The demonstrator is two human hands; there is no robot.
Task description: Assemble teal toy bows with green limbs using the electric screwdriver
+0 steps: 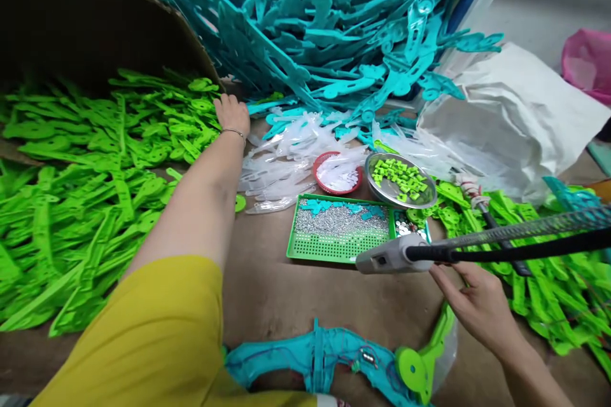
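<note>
My left hand (231,114) reaches far forward, its fingers down among the green plastic pieces (109,159) at the pile's right edge; the fingertips are hidden, so I cannot see what it grips. A thin bracelet circles that wrist, and a yellow sleeve covers the upper arm. My right hand (477,302) hovers near the front right, fingers loosely curled, just under a grey tool head (389,254) on a flexible arm. Below it lies a teal and green assembled piece (334,356) with wires.
A heap of teal plastic pieces (334,25) fills the back. Clear plastic parts (291,159), a red basket (337,173), a metal bowl of small green bits (400,179) and a green tray of screws (340,227) sit mid-table. White sack (515,108) at right, more green pieces (548,267) beside it.
</note>
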